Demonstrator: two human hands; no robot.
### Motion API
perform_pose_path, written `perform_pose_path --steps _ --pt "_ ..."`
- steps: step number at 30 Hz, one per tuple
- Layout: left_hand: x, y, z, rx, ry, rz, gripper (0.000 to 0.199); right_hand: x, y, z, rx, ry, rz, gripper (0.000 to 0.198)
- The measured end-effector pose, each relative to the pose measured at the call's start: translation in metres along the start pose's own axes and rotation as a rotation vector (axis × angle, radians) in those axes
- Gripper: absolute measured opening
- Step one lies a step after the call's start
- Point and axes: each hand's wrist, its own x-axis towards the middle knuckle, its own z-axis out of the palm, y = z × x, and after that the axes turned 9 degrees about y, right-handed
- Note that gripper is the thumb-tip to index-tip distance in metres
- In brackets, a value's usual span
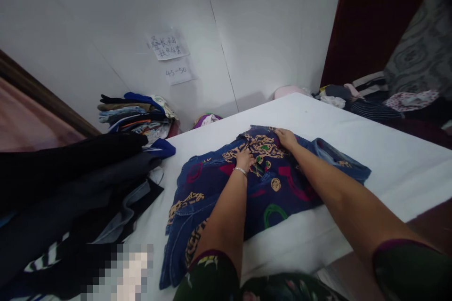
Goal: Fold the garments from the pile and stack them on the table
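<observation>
A dark blue denim jacket (275, 216) with tan, green and magenta patterns lies spread on the white-covered table. One sleeve reaches towards me at the left; the lighter-lined end of another part sticks out at the right. My left hand (245, 159), with a bracelet on its wrist, rests on the jacket near the collar, its fingers stretched out over the cloth. At the jacket's far edge, my right hand (286, 139) has its fingers closed on the collar area. Part of the jacket is hidden under my forearms.
Dark clothes (88, 174) are heaped along the left, and a stack of folded clothes (137, 115) stands behind them. More clothes (374, 96) lie beyond the table (381, 160) at the right. Paper signs (169, 47) hang on the wall behind.
</observation>
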Motion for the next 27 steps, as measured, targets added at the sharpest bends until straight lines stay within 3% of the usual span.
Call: perform_pose_path --steps 5,9,11,13,15,18,22,27 --pt "-0.016 0.008 -0.018 0.113 -0.06 0.081 0.035 -0.023 0.03 -0.057 0.056 -0.025 0.08 0.04" --pt "-0.04 0.007 -0.055 0.235 -0.058 0.253 0.019 -0.072 0.071 -0.114 0.068 -0.052 0.113 0.031" --pt "-0.058 -0.001 -0.083 0.312 -0.059 0.383 0.01 -0.108 0.092 -0.138 0.08 0.023 0.075 0.032" --pt "-0.078 -0.014 -0.115 0.592 -0.064 0.744 0.016 -0.145 0.108 -0.155 0.092 0.136 0.055 0.036" --pt "-0.099 -0.031 -0.147 0.76 -0.054 0.938 0.024 -0.178 0.118 -0.164 0.082 0.199 0.035 0.038" --pt "-0.124 -0.057 -0.187 0.86 -0.033 1.088 0.028 -0.208 0.123 -0.162 0.023 0.207 -0.025 0.037" --pt "-0.142 -0.087 -0.228 0.892 0.005 1.15 0.03 -0.214 0.122 -0.153 -0.039 0.191 -0.077 0.035" --pt "-0.148 -0.124 -0.271 0.921 0.161 1.125 0.03 -0.207 0.124 -0.147 -0.009 0.206 -0.004 0.035"
